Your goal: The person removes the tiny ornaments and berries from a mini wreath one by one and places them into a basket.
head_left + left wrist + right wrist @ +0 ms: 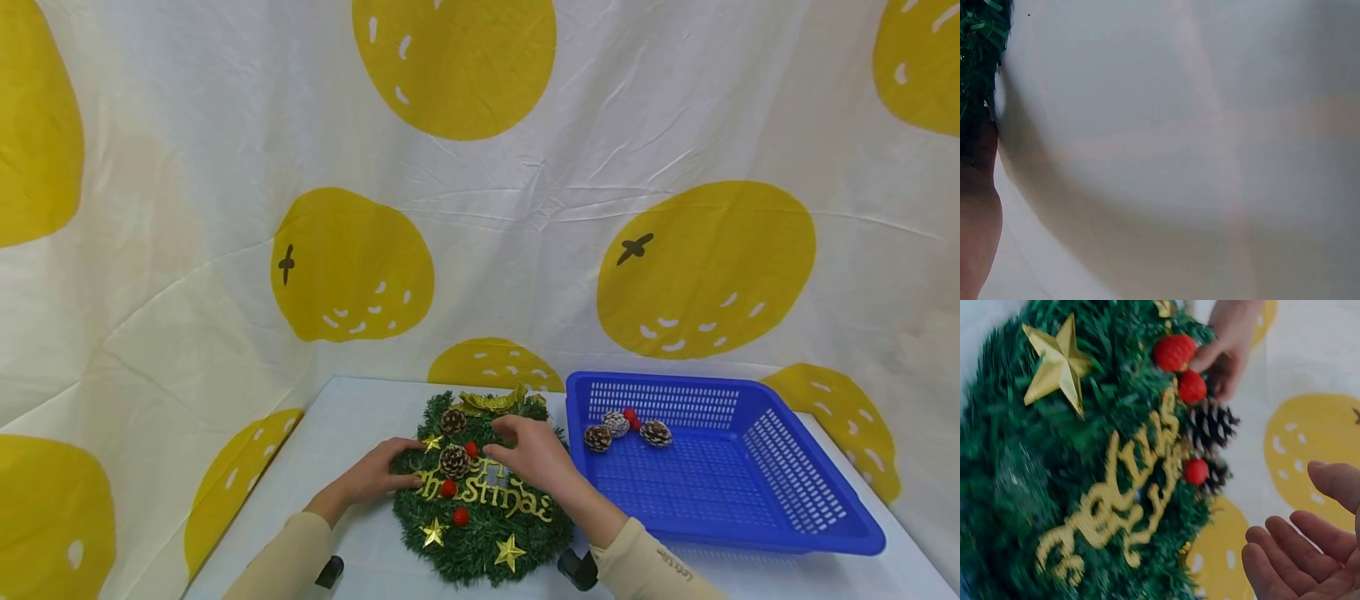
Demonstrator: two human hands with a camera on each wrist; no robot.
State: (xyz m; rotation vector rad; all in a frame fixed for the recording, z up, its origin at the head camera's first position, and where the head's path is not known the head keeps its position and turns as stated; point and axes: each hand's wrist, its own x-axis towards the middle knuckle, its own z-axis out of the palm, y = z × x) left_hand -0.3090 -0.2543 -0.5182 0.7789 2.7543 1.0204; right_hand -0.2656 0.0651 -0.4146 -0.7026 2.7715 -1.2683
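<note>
A green Christmas wreath point(480, 554) lies on the white table. It bears gold lettering point(517, 500), gold stars point(510, 552), red berries point(461, 517) and frosted pine cones point(453, 461). My left hand point(378, 471) rests at the wreath's left edge, thumb and fingers spread apart on the greenery. In the left wrist view, only part of that hand shows against the greenery. My right hand point(536, 454) is raised over the wreath's upper right. Its fingers point(1291, 556) are loosely bent and apart, with nothing between them in the right wrist view.
A blue plastic basket point(750, 500) stands to the right of the wreath. Several pine cones point(656, 432) and red berries point(630, 414) lie in its back left corner. A gold bow point(491, 403) tops the wreath. Behind the table hangs a cloth with yellow fruit prints point(705, 267).
</note>
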